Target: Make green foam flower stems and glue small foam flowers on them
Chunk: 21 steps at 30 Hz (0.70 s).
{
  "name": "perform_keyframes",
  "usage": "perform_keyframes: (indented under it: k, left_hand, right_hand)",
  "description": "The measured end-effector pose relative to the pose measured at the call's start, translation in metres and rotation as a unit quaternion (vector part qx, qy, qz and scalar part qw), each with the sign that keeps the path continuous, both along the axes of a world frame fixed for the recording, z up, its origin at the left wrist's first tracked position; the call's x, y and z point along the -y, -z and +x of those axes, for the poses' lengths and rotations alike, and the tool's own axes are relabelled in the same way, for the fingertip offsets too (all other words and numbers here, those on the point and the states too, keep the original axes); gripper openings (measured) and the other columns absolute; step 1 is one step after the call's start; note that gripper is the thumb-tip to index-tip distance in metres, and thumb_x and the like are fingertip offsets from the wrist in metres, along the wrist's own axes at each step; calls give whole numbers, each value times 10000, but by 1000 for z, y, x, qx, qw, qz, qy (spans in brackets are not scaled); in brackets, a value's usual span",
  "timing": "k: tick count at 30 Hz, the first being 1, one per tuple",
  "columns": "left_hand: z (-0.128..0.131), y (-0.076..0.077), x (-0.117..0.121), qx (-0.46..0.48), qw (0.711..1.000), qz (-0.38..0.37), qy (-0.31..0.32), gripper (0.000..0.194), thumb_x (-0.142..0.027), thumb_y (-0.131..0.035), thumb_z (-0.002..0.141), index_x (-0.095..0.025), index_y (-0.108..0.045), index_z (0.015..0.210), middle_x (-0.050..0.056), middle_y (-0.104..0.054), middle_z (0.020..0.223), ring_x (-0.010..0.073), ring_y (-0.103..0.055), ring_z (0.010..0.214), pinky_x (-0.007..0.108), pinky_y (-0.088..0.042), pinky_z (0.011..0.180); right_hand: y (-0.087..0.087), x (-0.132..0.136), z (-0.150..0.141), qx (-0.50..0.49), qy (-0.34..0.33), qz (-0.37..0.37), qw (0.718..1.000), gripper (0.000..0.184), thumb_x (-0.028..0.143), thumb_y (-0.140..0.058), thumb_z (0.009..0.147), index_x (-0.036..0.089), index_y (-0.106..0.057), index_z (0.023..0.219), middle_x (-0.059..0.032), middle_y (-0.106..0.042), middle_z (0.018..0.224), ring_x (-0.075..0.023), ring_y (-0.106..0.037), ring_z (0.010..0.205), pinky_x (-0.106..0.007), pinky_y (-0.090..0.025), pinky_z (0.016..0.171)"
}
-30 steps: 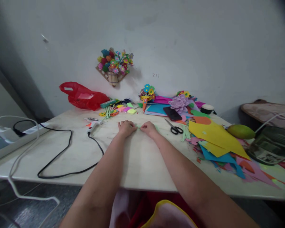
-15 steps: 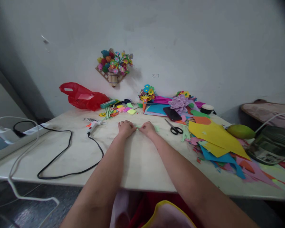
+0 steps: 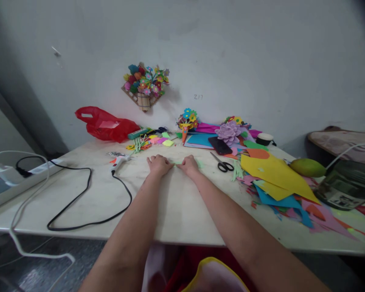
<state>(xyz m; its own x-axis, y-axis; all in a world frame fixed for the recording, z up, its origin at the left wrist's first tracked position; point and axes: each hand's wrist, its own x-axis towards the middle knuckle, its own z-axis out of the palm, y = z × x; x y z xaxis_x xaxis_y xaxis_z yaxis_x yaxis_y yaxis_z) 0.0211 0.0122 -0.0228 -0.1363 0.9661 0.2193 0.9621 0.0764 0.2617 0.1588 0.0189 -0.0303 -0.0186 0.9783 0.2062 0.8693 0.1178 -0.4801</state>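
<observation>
My left hand (image 3: 159, 164) and my right hand (image 3: 188, 165) rest on the table close together, thumbs and fingertips nearly meeting. Between them a small light green strip (image 3: 175, 164) shows, pinched at its ends by both hands; most of it is hidden by the fingers. A pale green piece (image 3: 200, 164) lies on the table just right of my right hand. Black-handled scissors (image 3: 223, 164) lie further right, blades pointing away to the left. To the left of my left hand a white glue gun (image 3: 118, 162) lies with its black cord trailing toward me.
Yellow sheets (image 3: 264, 172), blue and pink scraps and a glass jar (image 3: 348, 184) fill the right side. A dark phone (image 3: 220, 145) and a purple flower (image 3: 228, 132) stand at the back. Behind left sit a red plastic bag (image 3: 108, 124) and a power strip (image 3: 45, 167).
My left hand has shifted slightly left with its outer fingers a little more spread. My right hand stays nearly in place, and the view has moved very slightly.
</observation>
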Motion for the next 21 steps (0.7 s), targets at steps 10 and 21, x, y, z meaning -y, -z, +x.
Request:
perform_keyframes:
  k: [10,21]
  left_hand:
    - [-17,0,1,7,1000,-7,-25,356,-572,-537,625,-247,-663,699,69,-550,1086,323,-379,1111,551,-109,989]
    - [-29,-2,4,-6,999,12,-33,357,-581,-531,628,-254,-661,687,54,-538,1131,331,-355,1139,567,-55,997]
  right_hand:
    - [2,-1,0,-10,2,1,1000,222,372,-629,679,153,-630,716,-91,-518,997,-143,-553,801,-233,-415,724]
    - [3,-2,1,-20,2,1,1000,218,366,-633,670,151,-610,693,-92,-507,1000,-149,-554,804,-244,-419,740]
